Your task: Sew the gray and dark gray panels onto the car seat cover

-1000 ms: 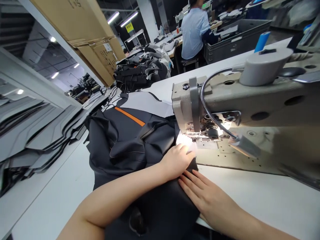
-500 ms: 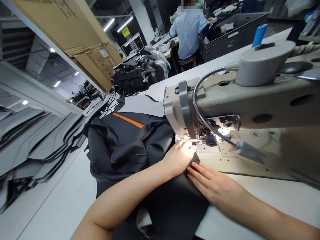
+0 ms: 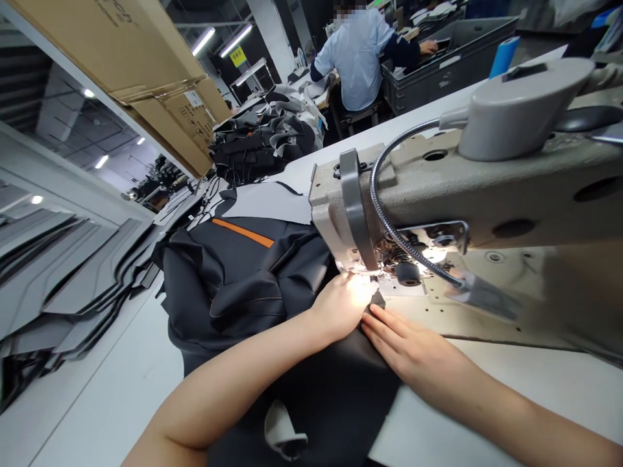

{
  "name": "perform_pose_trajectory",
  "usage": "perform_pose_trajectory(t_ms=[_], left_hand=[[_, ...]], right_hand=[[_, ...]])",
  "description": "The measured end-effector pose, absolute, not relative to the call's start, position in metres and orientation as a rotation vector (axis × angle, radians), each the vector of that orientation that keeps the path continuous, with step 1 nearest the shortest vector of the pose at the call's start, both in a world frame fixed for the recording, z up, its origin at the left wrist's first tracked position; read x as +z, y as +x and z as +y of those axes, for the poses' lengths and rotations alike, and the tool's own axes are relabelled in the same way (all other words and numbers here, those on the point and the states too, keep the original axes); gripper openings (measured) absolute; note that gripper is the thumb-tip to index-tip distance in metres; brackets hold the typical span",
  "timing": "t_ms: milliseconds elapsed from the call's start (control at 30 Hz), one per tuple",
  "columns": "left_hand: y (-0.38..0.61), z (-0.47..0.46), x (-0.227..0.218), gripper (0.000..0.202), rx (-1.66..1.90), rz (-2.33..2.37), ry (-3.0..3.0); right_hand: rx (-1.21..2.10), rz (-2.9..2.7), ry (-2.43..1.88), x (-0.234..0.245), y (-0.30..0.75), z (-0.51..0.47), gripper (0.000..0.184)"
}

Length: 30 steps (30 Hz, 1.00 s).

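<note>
A large piece of smooth black fabric [image 3: 335,383], leather-like in look, runs under a beige sewing machine [image 3: 448,188]. Close to the lit needle area, my left hand [image 3: 341,305] is closed on the fabric with its fingers curled; lamp glare washes out the fingertips. My right hand [image 3: 406,340] lies flat at the fabric's right edge, fingers straight and side by side, just below the left hand. Folds of the fabric bunch up left of the machine head, with an orange strip [image 3: 243,232] on them. The needle tip is hidden by glare and the left hand.
Stacked grey-and-black cut panels [image 3: 87,272] cover the table's left side. A flexible lamp [image 3: 487,298] hangs before the machine. Behind stand a cardboard box [image 3: 146,58], a heap of pieces [image 3: 267,133], a grey bin [image 3: 448,68] and a seated person [image 3: 355,61].
The whole view has shifted slightly, so most things sit a little farther left. Both hands keep nearly the same places by the needle. The person behind has moved their arms.
</note>
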State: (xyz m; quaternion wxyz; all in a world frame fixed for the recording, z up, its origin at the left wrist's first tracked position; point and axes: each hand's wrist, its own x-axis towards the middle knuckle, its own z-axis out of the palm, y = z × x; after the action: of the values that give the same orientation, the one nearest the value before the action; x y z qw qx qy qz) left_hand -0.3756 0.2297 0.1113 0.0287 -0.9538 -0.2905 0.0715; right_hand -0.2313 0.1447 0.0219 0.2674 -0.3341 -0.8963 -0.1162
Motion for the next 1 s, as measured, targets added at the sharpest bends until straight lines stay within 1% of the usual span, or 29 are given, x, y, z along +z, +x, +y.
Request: perform_pose_trajectory(t_ms=[133,267,367,533,700,800,900,967,1000], left_hand=[[-0.372,0.228,0.112,0.02,0.329,-0.973,-2.824],[-0.376,0.227,0.116,0.023,0.257,-1.119,-2.749],[-0.379,0.23,0.118,0.022,0.229,-1.059,-2.869],[-0.374,0.237,0.112,0.021,0.086,-0.95,-3.064],[-0.368,0.24,0.096,0.019,0.208,-1.028,-2.969],[-0.367,0.241,0.091,0.019,0.252,-0.974,-2.944],[-0.366,0.236,0.1,0.02,0.293,-0.853,-2.965],[-0.369,0.227,0.112,0.019,0.327,-0.836,-2.946],[-0.372,0.22,0.119,0.019,0.334,-0.882,-2.923]], right_hand=[[-0.319,-2.398,-0.918,0.023,-0.229,0.151,0.043],[-0.379,-2.36,-0.906,0.025,-0.227,0.149,0.039],[-0.378,-2.356,-0.919,0.026,-0.226,0.146,0.038],[-0.312,-2.364,-0.956,0.018,-0.228,0.149,0.045],[-0.192,-2.362,-0.896,0.022,-0.227,0.16,0.051],[-0.076,-2.408,-0.821,0.031,-0.222,0.162,0.053],[0.009,-2.443,-0.816,0.034,-0.226,0.16,0.058],[-0.03,-2.454,-0.859,0.031,-0.237,0.159,0.054],[-0.073,-2.46,-0.888,0.028,-0.244,0.16,0.049]])
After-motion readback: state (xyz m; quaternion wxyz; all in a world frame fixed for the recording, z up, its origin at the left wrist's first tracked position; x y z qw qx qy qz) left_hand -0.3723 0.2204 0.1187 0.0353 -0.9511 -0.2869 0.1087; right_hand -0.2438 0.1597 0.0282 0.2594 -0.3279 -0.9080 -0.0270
